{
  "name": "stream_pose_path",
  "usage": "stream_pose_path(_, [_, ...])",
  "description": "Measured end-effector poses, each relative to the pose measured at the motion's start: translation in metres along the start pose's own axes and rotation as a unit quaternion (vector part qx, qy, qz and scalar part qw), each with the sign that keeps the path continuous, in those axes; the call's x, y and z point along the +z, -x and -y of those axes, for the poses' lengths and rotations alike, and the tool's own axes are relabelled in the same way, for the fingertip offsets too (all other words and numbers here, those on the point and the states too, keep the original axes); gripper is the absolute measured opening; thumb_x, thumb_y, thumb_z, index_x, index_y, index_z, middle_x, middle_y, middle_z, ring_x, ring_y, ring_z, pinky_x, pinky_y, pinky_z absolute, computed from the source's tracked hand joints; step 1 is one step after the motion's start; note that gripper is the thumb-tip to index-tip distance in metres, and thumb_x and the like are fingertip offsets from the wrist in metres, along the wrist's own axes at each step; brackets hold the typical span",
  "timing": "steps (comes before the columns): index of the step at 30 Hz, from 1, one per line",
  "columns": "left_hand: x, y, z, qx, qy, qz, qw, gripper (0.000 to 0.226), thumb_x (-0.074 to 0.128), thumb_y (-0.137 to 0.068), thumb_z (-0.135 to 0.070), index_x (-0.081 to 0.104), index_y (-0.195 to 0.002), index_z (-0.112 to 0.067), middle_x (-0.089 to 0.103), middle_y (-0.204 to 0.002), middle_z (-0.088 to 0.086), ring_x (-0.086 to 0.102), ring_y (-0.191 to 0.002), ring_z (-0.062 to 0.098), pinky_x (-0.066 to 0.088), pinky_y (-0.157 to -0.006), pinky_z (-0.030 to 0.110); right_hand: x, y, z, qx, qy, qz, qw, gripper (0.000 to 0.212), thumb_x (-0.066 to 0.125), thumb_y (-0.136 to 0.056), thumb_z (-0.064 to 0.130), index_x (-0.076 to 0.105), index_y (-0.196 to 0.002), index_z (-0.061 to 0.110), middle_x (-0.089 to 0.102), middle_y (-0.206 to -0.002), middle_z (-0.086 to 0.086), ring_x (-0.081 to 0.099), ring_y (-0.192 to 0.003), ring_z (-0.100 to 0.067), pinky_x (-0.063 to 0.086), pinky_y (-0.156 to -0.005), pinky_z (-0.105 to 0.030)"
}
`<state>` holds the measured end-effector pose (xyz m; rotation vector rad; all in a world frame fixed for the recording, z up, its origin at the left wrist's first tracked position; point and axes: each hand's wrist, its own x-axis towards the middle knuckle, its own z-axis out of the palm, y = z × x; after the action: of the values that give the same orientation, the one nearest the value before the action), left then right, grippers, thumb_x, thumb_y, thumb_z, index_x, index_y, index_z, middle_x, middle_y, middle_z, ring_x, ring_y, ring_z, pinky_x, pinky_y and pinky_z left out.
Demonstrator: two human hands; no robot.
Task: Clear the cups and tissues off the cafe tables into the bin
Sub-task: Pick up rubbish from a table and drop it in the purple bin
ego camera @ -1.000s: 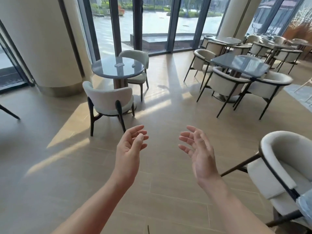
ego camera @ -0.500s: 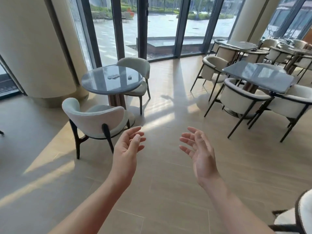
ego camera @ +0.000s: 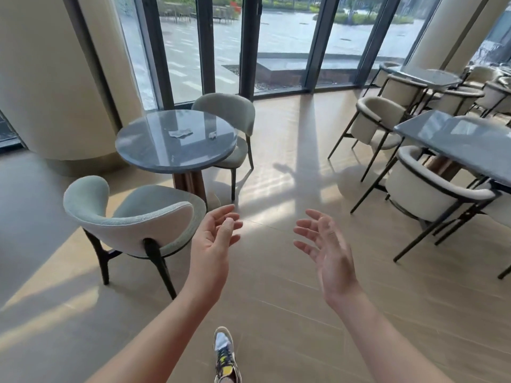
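My left hand [ego camera: 213,244] and right hand [ego camera: 329,252] are apart, fingers relaxed, holding nothing. One tissue [ego camera: 180,133] lies near the table's [ego camera: 154,154] centre; a smaller scrap [ego camera: 212,135] lies beside it, toward the right edge.

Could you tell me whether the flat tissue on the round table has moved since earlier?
No. The flat tissue stays near the middle of the round table; the camera came closer.
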<state>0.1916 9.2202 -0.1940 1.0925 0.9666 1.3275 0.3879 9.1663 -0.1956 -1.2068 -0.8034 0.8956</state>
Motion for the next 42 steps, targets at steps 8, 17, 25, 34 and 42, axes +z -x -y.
stream_pose_path(8, [0.035, -0.199, 0.023, -0.008, -0.006, -0.011, 1.0, 0.022, 0.05, -0.107, -0.012, 0.066, -0.119, -0.022, 0.071, -0.116, 0.009, 0.069, -0.1, 0.015, 0.057, -0.092, 0.039, 0.051, -0.197, -0.019, 0.004, -0.004, 0.014, 1.0, 0.046, 0.057, -0.093, 0.049, 0.068, -0.123, 0.017, 0.072, -0.11, -0.007, 0.068, -0.106, -0.023, 0.053, -0.094, -0.048])
stream_pose_path(17, [0.049, -0.354, 0.049, -0.026, -0.032, -0.071, 0.997, 0.023, 0.051, -0.106, -0.013, 0.069, -0.115, -0.025, 0.074, -0.103, -0.007, 0.07, -0.099, 0.016, 0.056, -0.091, 0.037, 0.099, -0.37, -0.046, 0.023, -0.004, 0.064, 0.998, 0.039, 0.06, -0.091, 0.049, 0.071, -0.119, 0.024, 0.073, -0.107, -0.004, 0.068, -0.106, -0.021, 0.052, -0.096, -0.051])
stream_pose_path(25, [0.083, -0.488, 0.084, -0.025, -0.031, -0.149, 0.988, 0.021, 0.051, -0.106, -0.011, 0.067, -0.117, -0.019, 0.074, -0.096, -0.01, 0.067, -0.09, 0.012, 0.057, -0.078, 0.024, 0.127, -0.547, -0.081, 0.041, -0.012, 0.14, 0.989, 0.034, 0.059, -0.093, 0.042, 0.071, -0.116, 0.021, 0.072, -0.105, -0.004, 0.067, -0.106, -0.023, 0.052, -0.095, -0.051])
stream_pose_path(34, [0.117, -0.621, 0.104, -0.015, -0.054, -0.263, 0.963, 0.022, 0.051, -0.106, -0.015, 0.068, -0.119, -0.024, 0.07, -0.113, -0.001, 0.069, -0.104, 0.016, 0.058, -0.09, 0.032, 0.161, -0.742, -0.08, 0.056, 0.004, 0.232, 0.971, 0.036, 0.06, -0.092, 0.041, 0.068, -0.119, 0.019, 0.071, -0.105, -0.003, 0.066, -0.104, -0.021, 0.052, -0.095, -0.045])
stream_pose_path(42, [0.1, -0.699, 0.129, -0.041, -0.064, -0.325, 0.943, 0.023, 0.051, -0.107, -0.014, 0.068, -0.118, -0.025, 0.068, -0.117, 0.004, 0.067, -0.106, 0.017, 0.057, -0.093, 0.036, 0.216, -0.83, -0.132, 0.094, 0.047, 0.279, 0.955, 0.042, 0.069, -0.087, 0.039, 0.068, -0.124, 0.018, 0.069, -0.11, -0.007, 0.065, -0.105, -0.019, 0.053, -0.095, -0.046])
